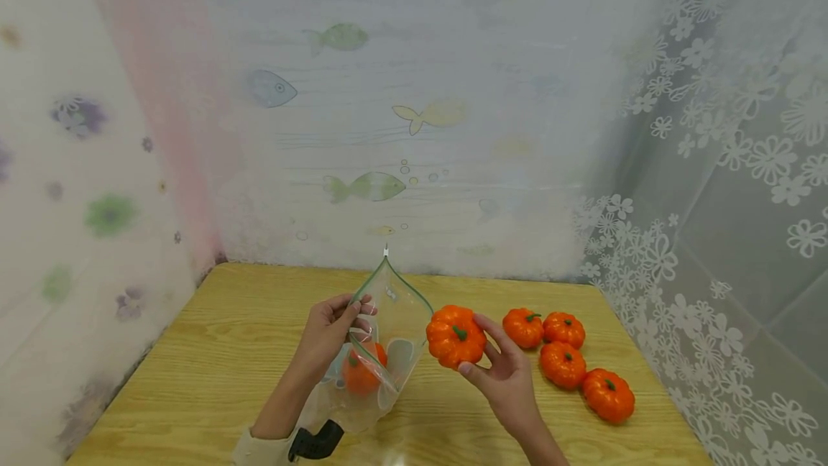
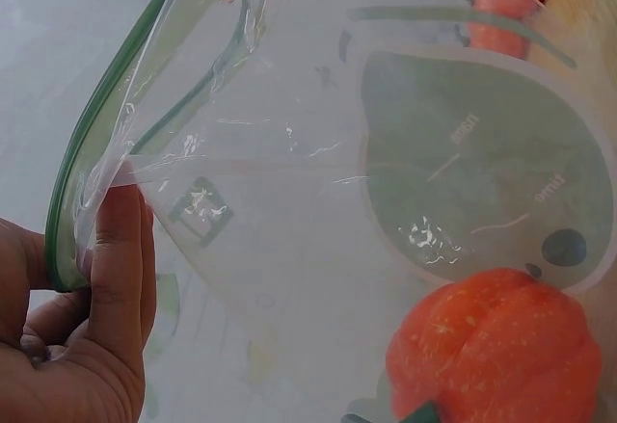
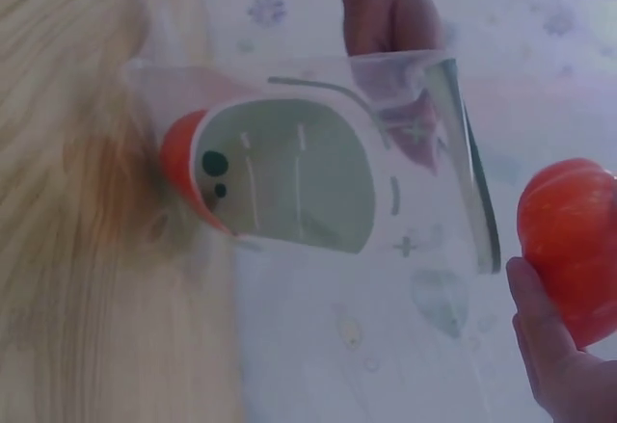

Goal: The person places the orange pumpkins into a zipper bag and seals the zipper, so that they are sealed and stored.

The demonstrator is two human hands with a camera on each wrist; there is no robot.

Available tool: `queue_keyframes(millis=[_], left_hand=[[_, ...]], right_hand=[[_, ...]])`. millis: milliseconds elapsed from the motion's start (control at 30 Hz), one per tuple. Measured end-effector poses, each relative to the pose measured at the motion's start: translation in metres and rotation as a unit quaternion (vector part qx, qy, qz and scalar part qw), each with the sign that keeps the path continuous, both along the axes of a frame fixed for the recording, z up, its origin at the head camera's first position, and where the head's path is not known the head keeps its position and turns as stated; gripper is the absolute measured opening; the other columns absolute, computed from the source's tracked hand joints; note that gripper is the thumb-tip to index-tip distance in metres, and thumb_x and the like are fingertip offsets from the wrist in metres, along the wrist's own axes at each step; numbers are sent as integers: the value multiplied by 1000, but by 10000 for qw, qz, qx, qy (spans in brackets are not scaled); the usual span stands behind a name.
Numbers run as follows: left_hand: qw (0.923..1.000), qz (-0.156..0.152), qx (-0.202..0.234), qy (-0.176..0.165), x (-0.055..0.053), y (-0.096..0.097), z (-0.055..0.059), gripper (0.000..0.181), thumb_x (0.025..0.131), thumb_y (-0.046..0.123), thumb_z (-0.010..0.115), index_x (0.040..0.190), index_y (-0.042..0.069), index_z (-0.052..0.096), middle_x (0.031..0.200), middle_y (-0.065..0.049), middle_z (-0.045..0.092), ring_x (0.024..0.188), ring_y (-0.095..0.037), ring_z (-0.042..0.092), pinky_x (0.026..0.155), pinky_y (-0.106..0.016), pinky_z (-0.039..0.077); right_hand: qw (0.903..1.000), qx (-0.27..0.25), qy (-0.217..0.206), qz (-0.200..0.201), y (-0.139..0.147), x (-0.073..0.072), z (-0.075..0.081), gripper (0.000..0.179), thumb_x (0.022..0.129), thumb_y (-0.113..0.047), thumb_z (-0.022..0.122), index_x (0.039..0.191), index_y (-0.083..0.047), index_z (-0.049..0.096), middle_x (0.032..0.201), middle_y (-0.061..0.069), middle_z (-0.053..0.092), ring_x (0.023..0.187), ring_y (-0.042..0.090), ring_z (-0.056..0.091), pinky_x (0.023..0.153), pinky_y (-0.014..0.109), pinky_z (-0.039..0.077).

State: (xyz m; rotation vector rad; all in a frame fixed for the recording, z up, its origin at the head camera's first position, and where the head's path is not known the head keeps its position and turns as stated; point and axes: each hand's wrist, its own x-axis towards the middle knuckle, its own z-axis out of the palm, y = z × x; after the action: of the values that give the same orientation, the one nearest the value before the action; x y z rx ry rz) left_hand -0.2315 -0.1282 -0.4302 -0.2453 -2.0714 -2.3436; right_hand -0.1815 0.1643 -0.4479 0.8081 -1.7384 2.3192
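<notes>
White sheeting with blurred green and purple flowers point(image 1: 110, 214) hangs far to the left of the bag, the landmark here. Below that sheeting, a yellow wood-grain tabletop point(image 1: 194, 365) spreads beneath the bag and out to both sides of it. Near and to the left of the bag's lower end are a pale cuff point(image 1: 261, 448) and a curved black wrist piece point(image 1: 317, 443). The left hand point(image 1: 333, 329) is at the bag's left edge, its thumb and fingers pinching the rim there.

The bag itself, a clear plastic pouch with green zip edges and pale printed shapes point(image 1: 404, 311), has its mouth spread wide, with a small white slider point(image 1: 386, 252) at its far corner. Inside, low in the bag, sits a glossy orange ribbed pumpkin with a green stem point(image 1: 364, 372). Behind the bag stands a pale backdrop printed with fish point(image 1: 453, 200).

Just right of the bag's mouth, with a narrow gap between, a second shiny orange ribbed pumpkin point(image 1: 456, 336) is held up by the right hand point(image 1: 511, 387), thumb and fingers clamped on its side. Farther right of the bag, four more orange pumpkins point(image 1: 563, 365) cluster on the tabletop. Rightmost from the bag, white flower outlines cover a grey surface point(image 1: 731, 250).
</notes>
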Motion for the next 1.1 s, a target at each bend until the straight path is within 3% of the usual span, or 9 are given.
queue_keyframes(millis=[433,733,1100], left_hand=[[10000,-37,21,-75,-1,0,0,30,108,3,46,131,-11,60,105,-17,71,73,-11,68,71,-30,63],[10000,-47,31,-30,2,3,1,32,108,3,47,131,-16,57,96,-3,73,73,-10,68,71,-27,63],[9999,-51,81,-102,2,3,-1,31,108,2,46,132,-13,58,106,-19,71,73,-11,68,71,-29,63]], right_hand=[[9998,-20,-21,175,-16,5,16,65,93,14,63,152,-4,44,156,-1,43,132,17,56,95,35,57],[9989,-53,-114,444,-32,7,17,63,95,10,64,153,0,41,154,-2,47,133,16,55,96,35,57],[9981,89,-179,574,-46,4,19,62,96,8,63,153,3,39,155,0,45,135,18,54,97,36,57]])
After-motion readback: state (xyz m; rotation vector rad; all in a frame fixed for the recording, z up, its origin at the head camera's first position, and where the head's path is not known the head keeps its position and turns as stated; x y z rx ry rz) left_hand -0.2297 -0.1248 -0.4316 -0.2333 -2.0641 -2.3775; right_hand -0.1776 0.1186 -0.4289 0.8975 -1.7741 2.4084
